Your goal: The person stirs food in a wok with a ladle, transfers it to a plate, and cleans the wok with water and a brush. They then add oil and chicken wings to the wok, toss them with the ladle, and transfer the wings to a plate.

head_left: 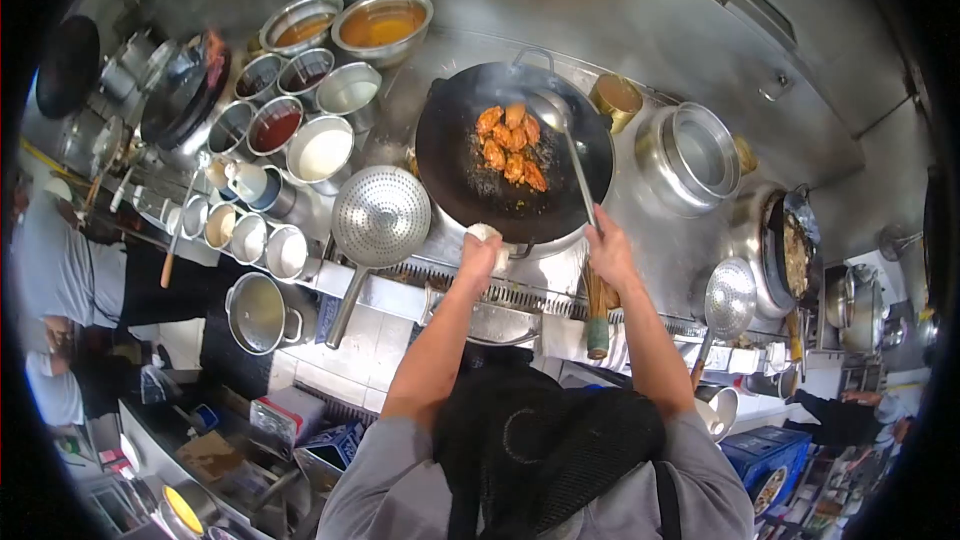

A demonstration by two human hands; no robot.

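A black wok (pixel 448 140) sits on the stove in front of me. Reddish-brown glazed pieces (pixel 513 145), which look like chicken wings, lie in oil at its middle. My left hand (pixel 477 262) is closed around a white folded cloth (pixel 485 232) at the wok's near rim; whether it also grips the wok's edge cannot be made out. In my right hand (pixel 611 252) is the handle of a metal ladle (pixel 578 165), its bowl inside the wok at the far right of the food.
A perforated strainer (pixel 381 212) rests left of the wok, near several sauce pots (pixel 320 148). Stacked metal pots (pixel 705 155), a second strainer (pixel 730 295) and a bamboo brush (pixel 597 315) are on the right. Other people (pixel 75 260) stand at far left and far right.
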